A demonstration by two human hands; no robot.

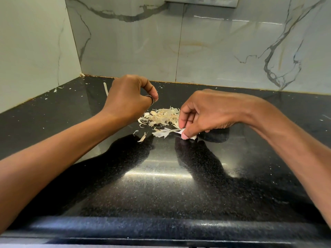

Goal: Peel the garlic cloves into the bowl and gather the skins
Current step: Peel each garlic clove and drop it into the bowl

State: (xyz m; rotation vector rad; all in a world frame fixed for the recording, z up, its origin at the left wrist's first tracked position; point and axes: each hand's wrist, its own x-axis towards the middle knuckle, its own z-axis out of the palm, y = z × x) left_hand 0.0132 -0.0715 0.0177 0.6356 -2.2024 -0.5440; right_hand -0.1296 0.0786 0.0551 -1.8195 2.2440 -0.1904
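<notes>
worktop [161, 185]: black speckled stone, polished and glossy, mirrors the light and the arms | wall tiles [215, 51]: white marble look with grey veins, smooth, shiny | garlic skins [163, 116]: thin, papery, dry, matt, off-white | ring [150, 98] on left hand [125, 102]: looks like metal, silvery, polished

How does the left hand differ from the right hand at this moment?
The left hand wears a ring; the right hand shows none. The left hand is curled with nothing seen in it; the right hand pinches a garlic skin. Both are beside the skin pile.
</notes>
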